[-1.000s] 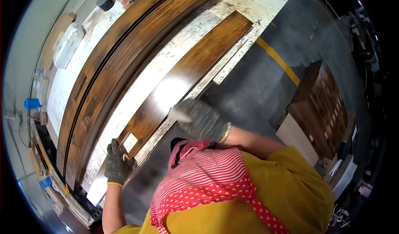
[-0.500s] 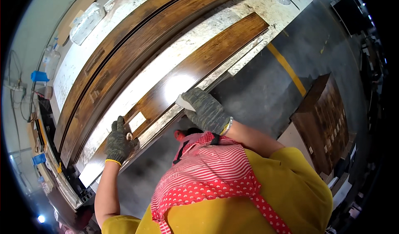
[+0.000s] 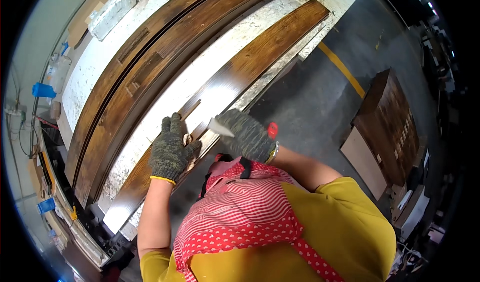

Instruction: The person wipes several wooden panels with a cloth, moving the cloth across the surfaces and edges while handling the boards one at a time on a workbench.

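Observation:
A long dark-stained wooden board point(image 3: 270, 52) lies slanted along the near edge of the white, stained worktable point(image 3: 132, 162), with bright glare at its middle. My left hand point(image 3: 172, 152), in a grey-green knit glove, rests on the lower-left part of the board. Its fingers are stretched and the thumb is apart; a bare fingertip-like spot shows beside the thumb. My right hand point(image 3: 245, 134), gloved the same way, is closed on a pale folded piece point(image 3: 221, 127) at the board's near edge. Whether that piece is paper or cloth I cannot tell.
Two longer curved brown boards point(image 3: 165, 62) lie side by side farther back. A white wrapped block point(image 3: 112, 14) and a clear bottle point(image 3: 60, 72) are at the far left. A brown wooden panel piece point(image 3: 387, 127) stands on the floor at right. A red shape point(image 3: 272, 130) shows below my right hand.
My left hand has slid up and right along the board, closer to the right hand. The right hand still grips the pale piece. The whole view has shifted slightly.

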`<state>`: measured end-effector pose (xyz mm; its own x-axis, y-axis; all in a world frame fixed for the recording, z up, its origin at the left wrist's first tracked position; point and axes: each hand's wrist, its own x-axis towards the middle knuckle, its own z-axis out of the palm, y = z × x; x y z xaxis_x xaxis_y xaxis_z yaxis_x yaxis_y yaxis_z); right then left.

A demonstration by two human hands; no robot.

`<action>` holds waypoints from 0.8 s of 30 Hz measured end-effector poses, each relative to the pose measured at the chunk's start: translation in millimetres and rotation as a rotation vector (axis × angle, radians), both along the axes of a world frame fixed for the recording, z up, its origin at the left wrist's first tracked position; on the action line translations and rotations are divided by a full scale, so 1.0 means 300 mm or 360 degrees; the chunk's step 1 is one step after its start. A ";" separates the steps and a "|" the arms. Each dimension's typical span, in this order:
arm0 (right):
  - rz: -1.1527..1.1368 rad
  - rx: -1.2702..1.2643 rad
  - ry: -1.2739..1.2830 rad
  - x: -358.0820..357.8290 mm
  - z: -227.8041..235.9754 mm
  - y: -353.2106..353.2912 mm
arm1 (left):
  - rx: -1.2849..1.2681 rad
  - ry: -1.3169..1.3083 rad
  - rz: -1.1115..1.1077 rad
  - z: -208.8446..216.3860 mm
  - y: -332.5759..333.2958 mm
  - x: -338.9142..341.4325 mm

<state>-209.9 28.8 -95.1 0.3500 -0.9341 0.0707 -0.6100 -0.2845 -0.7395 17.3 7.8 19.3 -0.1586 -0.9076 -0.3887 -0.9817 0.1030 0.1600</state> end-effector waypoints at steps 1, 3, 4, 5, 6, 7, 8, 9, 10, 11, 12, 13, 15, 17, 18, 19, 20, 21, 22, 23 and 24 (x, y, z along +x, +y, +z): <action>-0.0056 -0.0213 -0.0052 0.040 0.088 0.030 | -0.0132 0.0093 -0.0060 -0.011 0.018 0.041; -0.0086 -0.0472 0.0189 0.026 0.171 0.015 | -0.0059 0.0431 0.0129 0.060 0.053 0.107; -0.0157 -0.0915 0.0326 -0.069 0.130 0.000 | -0.0037 0.0547 0.0267 0.060 0.072 0.179; -0.0468 -0.0627 0.0063 -0.104 0.190 -0.026 | -0.0021 0.0637 0.0437 0.066 0.110 0.288; -0.0777 -0.0332 -0.0178 -0.139 0.253 -0.055 | -0.0050 0.0475 0.0398 0.090 0.143 0.380; -0.0817 -0.0470 -0.0067 -0.221 0.230 -0.093 | -0.0081 0.0322 0.0339 0.112 0.167 0.466; -0.0851 -0.0609 0.0039 -0.274 0.193 -0.117 | -0.0078 0.0141 0.0336 0.107 0.204 0.563; -0.0863 -0.0617 0.0060 -0.276 0.157 -0.109 | -0.0077 -0.0030 0.0324 0.081 0.239 0.658; -0.0781 -0.0622 0.0123 -0.268 0.121 -0.112 | 0.0019 0.0054 0.0479 0.066 0.285 0.741; -0.0697 -0.0626 0.0190 -0.253 0.101 -0.115 | 0.0119 0.0143 0.0634 0.027 0.332 0.811; -0.0508 -0.0572 0.0401 -0.177 0.144 -0.080 | 0.0163 0.0261 0.0665 -0.046 0.370 0.858; -0.0339 -0.0510 0.0621 -0.077 0.177 -0.020 | -0.0106 0.0222 0.0396 -0.066 0.389 0.846; -0.0011 -0.0862 0.0561 0.049 0.068 0.065 | -0.0008 0.0165 0.0523 -0.038 0.361 0.792; -0.0076 -0.0511 -0.0133 0.166 0.111 0.123 | -0.0140 0.0277 0.0550 -0.082 0.380 0.822; -0.0085 -0.0529 -0.0130 0.167 0.151 0.114 | -0.0226 0.0404 0.0552 -0.101 0.403 0.835; -0.0092 -0.0258 -0.0372 0.160 0.191 0.106 | -0.0309 0.0527 0.0547 -0.116 0.420 0.846; -0.0093 0.0009 -0.0617 0.147 0.215 0.094 | -0.0443 0.0324 0.0341 -0.121 0.430 0.863; -0.0204 0.0387 -0.0813 0.112 0.226 0.068 | -0.0289 0.1052 0.0803 -0.148 0.450 0.893; -0.0299 0.0648 -0.1250 0.060 0.239 0.044 | -0.0275 0.1379 0.1064 -0.135 0.449 0.901; -0.0376 0.0907 -0.1687 0.005 0.249 0.027 | -0.0261 0.1709 0.1322 -0.111 0.440 0.901; -0.0432 0.0897 -0.1992 -0.049 0.225 0.020 | 0.0049 0.2296 0.1807 -0.008 0.375 0.887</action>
